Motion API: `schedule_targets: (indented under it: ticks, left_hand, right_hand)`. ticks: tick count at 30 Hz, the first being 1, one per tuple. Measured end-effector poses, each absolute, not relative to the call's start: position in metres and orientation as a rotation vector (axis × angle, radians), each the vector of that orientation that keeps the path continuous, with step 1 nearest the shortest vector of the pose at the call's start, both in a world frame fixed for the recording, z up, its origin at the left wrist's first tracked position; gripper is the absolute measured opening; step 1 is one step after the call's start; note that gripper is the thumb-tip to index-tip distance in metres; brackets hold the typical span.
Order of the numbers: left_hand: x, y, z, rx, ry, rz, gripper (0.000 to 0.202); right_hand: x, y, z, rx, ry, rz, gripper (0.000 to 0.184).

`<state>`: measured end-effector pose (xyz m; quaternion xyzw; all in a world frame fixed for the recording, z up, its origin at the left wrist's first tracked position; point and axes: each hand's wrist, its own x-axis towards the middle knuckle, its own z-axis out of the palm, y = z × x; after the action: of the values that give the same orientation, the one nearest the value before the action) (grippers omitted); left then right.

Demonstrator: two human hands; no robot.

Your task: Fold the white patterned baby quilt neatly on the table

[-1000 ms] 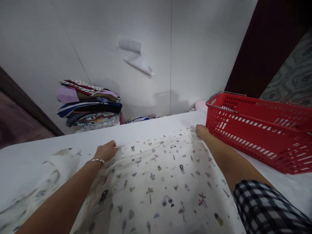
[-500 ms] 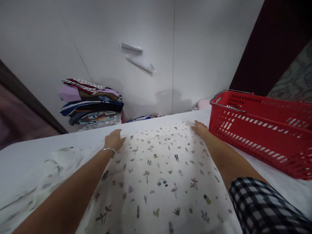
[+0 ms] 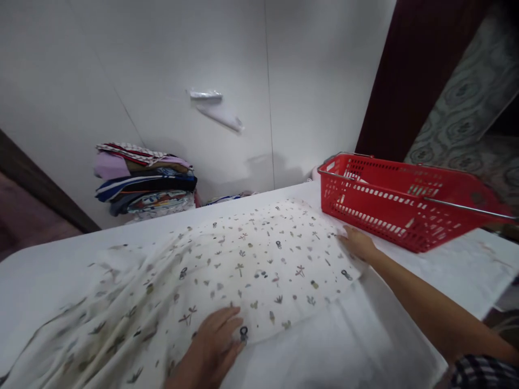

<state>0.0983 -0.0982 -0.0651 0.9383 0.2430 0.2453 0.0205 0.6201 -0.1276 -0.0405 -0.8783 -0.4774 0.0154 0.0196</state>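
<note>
While the left hand [image 3: 213, 340] is resting loosely spread on the printed cloth [image 3: 259, 270] at lower centre, the right hand [image 3: 357, 244] is touching its edge right of centre, whether pinching cannot be told; both are probably steadying the fabric. The cloth is lying rumpled toward lower left on a white worktop [image 3: 60, 265]. A red basket [image 3: 389, 213] is standing at right, seemingly leaving the cloth room; folded garments [image 3: 150, 181] are sitting stacked at left, before a pale wall [image 3: 141, 59].

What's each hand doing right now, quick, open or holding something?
Left hand: open, fingers spread over the printed cloth.
Right hand: at the cloth's right edge; whether it grips can't be told.
</note>
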Motion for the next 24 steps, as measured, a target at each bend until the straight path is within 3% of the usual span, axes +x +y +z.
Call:
schedule_targets:
  ticks: [7, 14, 18, 24]
  left_hand:
    - [0.1, -0.152, -0.06, 3.046, 0.756, 0.72, 0.036]
    - [0.112, -0.145, -0.064, 2.923, 1.109, 0.568, 0.035]
    - [0.127, -0.141, -0.044, 2.881, 1.218, 0.272, 0.036]
    - [0.172, -0.179, -0.02, 2.849, 0.966, 0.034, 0.034]
  right_hand:
    - [0.604, -0.213, -0.047, -2.703, -1.291, 0.146, 0.05]
    - [0.611, -0.196, -0.055, -2.482, -0.891, 0.256, 0.04]
    - [0.62, -0.192, -0.06, -2.391, -0.865, 0.161, 0.037]
    - [0.657, -0.234, -0.053, -2.385, -0.781, -0.086, 0.047]
